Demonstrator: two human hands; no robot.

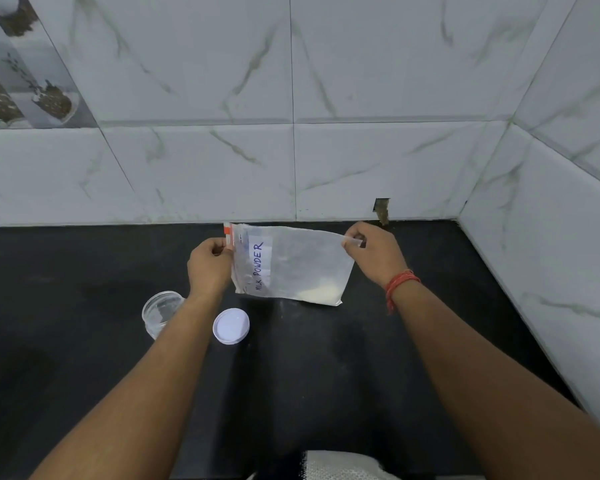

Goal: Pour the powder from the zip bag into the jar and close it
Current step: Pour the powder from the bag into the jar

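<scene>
While bag is hanging sideways, lid (231, 325) is lying off on black counter (378, 358) nearest camera, open jar (160, 313) just left of it, partly hidden behind left forearm. Left hand (208, 266) fingers pinching zip end of zip bag (293, 266); right hand (374, 252) fingers pinching far corner. Powder (321, 294) is settling low right. Advice: open zip fully, aim mouth over jar. Tiled wall (291, 133) behind.

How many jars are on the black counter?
1. The clear plastic jar stands open at the left, partly behind the left forearm, its round white lid lying beside it. No others show.
</scene>
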